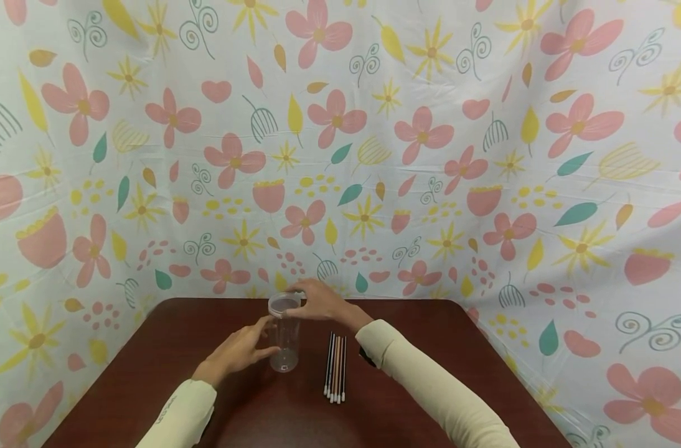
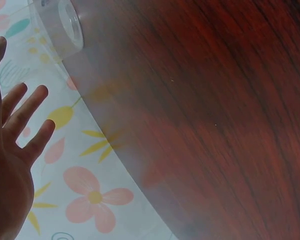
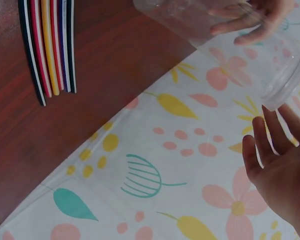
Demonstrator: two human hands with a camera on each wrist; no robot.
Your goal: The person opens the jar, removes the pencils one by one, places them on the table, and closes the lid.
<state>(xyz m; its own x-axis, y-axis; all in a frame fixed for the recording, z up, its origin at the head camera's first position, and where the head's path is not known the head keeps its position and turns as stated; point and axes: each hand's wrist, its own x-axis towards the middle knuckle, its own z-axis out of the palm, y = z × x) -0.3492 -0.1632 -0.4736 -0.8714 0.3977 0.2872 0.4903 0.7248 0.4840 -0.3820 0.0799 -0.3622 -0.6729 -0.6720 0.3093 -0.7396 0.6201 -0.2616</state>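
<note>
From the head view, a clear jar stands on the table, just left of the pens. The left hand touches its side with loose fingers. The right hand lies flat over the rim.

In the left wrist view, the fingers are spread beside the jar.

In the right wrist view, the right hand is open by the rim. The pens lie in a row. The jar is empty, so I think no pens are in yet.

Your left hand and right hand flank the clear jar | row of pencils lies just right of it, blocking that side | bare table left and front gives you passage.
</note>
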